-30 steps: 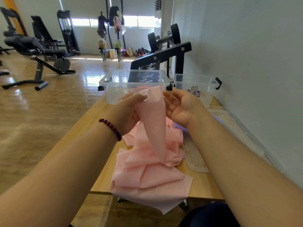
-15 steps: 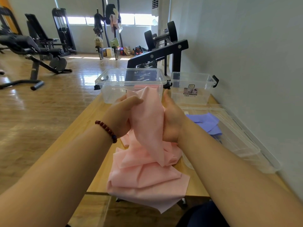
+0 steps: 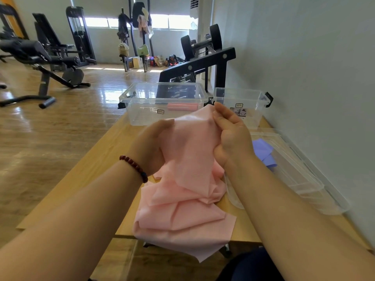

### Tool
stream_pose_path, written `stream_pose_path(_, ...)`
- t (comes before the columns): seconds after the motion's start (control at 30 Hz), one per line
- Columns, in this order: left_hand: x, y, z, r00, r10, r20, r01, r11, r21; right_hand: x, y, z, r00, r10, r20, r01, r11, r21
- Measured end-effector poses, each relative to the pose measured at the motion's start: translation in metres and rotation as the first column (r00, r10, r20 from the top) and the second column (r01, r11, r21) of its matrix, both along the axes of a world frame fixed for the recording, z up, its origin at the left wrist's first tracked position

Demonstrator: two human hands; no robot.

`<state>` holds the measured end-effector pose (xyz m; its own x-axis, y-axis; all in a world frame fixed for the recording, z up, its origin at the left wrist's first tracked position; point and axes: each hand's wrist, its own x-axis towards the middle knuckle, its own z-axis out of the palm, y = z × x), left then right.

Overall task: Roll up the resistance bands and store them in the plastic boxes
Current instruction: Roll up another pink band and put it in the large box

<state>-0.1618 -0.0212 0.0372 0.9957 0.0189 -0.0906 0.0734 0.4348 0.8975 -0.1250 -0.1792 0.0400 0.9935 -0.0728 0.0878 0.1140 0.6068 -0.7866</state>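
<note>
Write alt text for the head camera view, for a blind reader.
A person's left hand and right hand hold up one end of a thin pink resistance band, whose crumpled rest lies on a wooden table. Behind stand a large clear plastic box, holding a rolled pink band, and a smaller clear box; a purple band lies at right.

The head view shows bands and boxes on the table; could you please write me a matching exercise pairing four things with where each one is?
Things:
1. loose pink band
2. rolled pink band
3. purple band
4. beaded bracelet

Places:
A. around the wrist below the left hand
B. inside the larger clear box
C. gripped by the left hand and the right hand
D. on the right, at the clear lids

Pairs: 1-C, 2-B, 3-D, 4-A.
</note>
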Motion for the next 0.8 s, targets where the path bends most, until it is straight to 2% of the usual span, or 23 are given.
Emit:
stream_pose_path(0.07,-0.003,-0.002,0.003,0.982,-0.144,-0.120,0.137,0.988,-0.065,-0.001,-0.001,-0.001,0.997,0.073,0.032,-0.074,0.997,0.029)
stream_pose_path(0.13,-0.002,-0.003,0.006,0.951,-0.224,-0.212,0.215,0.974,-0.065,-0.003,-0.004,-0.002,0.986,0.153,0.059,-0.156,0.987,0.038)
stream_pose_path(0.2,0.001,-0.006,0.009,0.949,-0.196,-0.249,0.195,0.980,-0.029,-0.003,-0.008,-0.004,0.981,0.173,0.083,-0.173,0.985,-0.009)
stream_pose_path(0.3,0.011,-0.007,0.012,0.987,-0.022,-0.157,0.027,0.999,0.032,-0.009,-0.016,-0.003,0.989,0.130,0.066,-0.128,0.991,-0.035)
stream_pose_path(0.37,0.013,-0.005,0.015,0.999,-0.020,-0.048,0.021,1.000,0.015,-0.012,-0.022,-0.004,0.991,0.093,-0.092,-0.092,0.996,0.013)
stream_pose_path(0.43,0.013,-0.003,0.019,0.994,-0.087,0.064,0.086,0.996,0.020,-0.014,-0.026,-0.006,0.933,0.112,-0.341,-0.114,0.993,0.013)
stream_pose_path(0.5,0.010,-0.003,0.021,0.984,-0.126,0.126,0.122,0.992,0.045,-0.014,-0.027,-0.009,0.832,0.221,-0.510,-0.294,0.953,-0.066)
stream_pose_path(0.53,0.010,-0.004,0.022,0.982,-0.136,0.134,0.129,0.990,0.060,-0.014,-0.026,-0.009,0.789,0.286,-0.543,-0.395,0.914,-0.092)
stream_pose_path(0.6,0.008,-0.007,0.024,0.981,-0.143,0.133,0.129,0.986,0.102,-0.011,-0.021,-0.007,0.747,0.433,-0.504,-0.542,0.836,-0.086)
stream_pose_path(0.67,0.006,-0.007,0.027,0.975,-0.171,0.142,0.153,0.980,0.129,-0.005,-0.013,0.001,0.779,0.474,-0.411,-0.546,0.835,-0.073)
stream_pose_path(0.8,0.002,-0.002,0.029,0.968,-0.219,0.125,0.200,0.969,0.146,0.004,-0.002,0.022,0.907,0.247,-0.341,-0.337,0.912,-0.236)
